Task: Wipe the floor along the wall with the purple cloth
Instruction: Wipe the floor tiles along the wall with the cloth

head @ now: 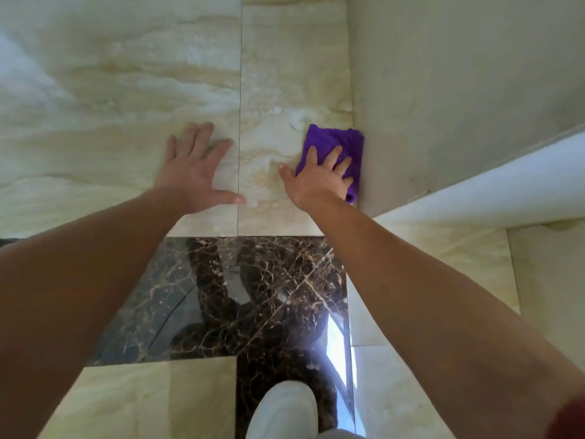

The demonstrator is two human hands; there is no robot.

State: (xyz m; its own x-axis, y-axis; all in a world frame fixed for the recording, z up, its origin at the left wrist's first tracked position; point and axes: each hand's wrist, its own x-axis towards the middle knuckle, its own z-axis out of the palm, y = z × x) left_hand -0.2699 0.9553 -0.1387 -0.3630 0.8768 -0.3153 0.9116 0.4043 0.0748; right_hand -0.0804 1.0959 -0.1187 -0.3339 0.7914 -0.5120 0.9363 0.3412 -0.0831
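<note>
A folded purple cloth [340, 144] lies on the cream marble floor [126, 90], its right edge touching the foot of the pale wall [459, 90]. My right hand [319, 177] presses flat on the cloth's near half, fingers spread over it and thumb out on the bare tile. My left hand [193, 171] rests palm down on the floor about a hand's width to the left, fingers apart, holding nothing.
A dark brown veined tile [240, 296] lies under my forearms, shining with a window's reflection. A white ledge [493, 188] juts out from the wall at the right. My knee in light trousers [281, 410] shows at the bottom.
</note>
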